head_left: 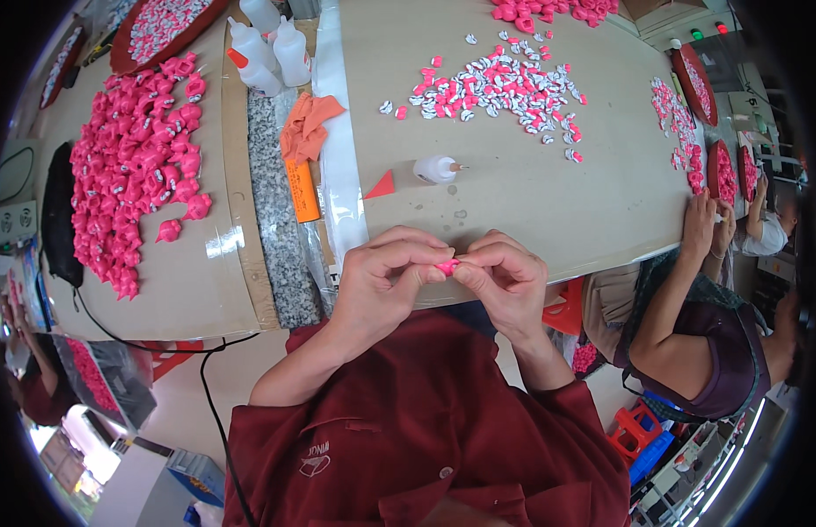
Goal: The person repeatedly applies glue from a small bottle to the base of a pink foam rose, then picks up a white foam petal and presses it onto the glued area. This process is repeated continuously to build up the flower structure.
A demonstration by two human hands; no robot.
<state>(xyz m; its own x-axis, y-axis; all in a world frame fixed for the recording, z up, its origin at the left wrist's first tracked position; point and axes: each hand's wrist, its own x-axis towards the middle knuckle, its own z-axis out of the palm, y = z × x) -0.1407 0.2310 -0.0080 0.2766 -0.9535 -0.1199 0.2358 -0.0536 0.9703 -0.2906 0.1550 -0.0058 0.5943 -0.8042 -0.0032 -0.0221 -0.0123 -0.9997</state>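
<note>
A small bright pink plastic piece [447,267] is pinched between the fingertips of both my hands, just over the near edge of the table. My left hand [386,270] grips it from the left with thumb and forefinger. From the other side, my right hand [506,277] closes on it the same way. Much of the piece is covered by my fingers. Beyond my hands a white squeeze bottle [436,169] with a thin tip lies on its side. Farther off, a loose pile of small pink and white pieces [505,83] spreads over the table.
A heap of pink molded parts [140,167] covers the left table. Upright squeeze bottles [292,53], an orange cloth [308,127] and an orange strip [303,191] sit between the tables. On the right a co-worker's arm [676,281] reaches over the table. A black cable [210,395] hangs at lower left.
</note>
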